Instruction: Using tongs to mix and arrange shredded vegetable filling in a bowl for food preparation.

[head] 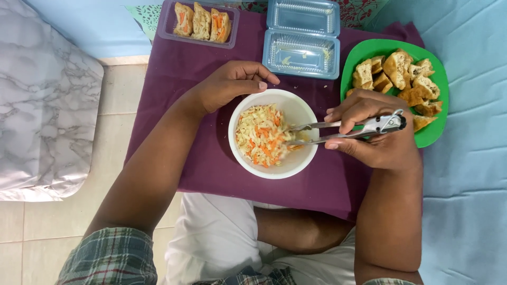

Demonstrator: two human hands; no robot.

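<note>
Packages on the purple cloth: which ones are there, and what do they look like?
Open clamshell box: top middle, clear bluish plastic, rectangular, hinged lid flipped back, only crumbs inside.
Clear plastic tray: top left of it, rectangular, holding three stuffed fried pieces.
No labels, signs or screens visible.

There were two hands in view: the left hand (232, 84) and the right hand (369, 134). One white bowl (301, 113) held one heap of shredded vegetables (261, 134), and one pair of metal tongs (343, 129) reached into it. One green plate (369, 50) carried fried tofu pieces (396, 68); roughly ten showed, though overlaps made the exact number hard to tell. Two clear plastic containers stood on the cloth: one open hinged box (302, 37) with nothing but crumbs, and one tray (168, 24) holding three stuffed tofu pieces (202, 22). One purple cloth (179, 105) lay beneath them all.
</note>
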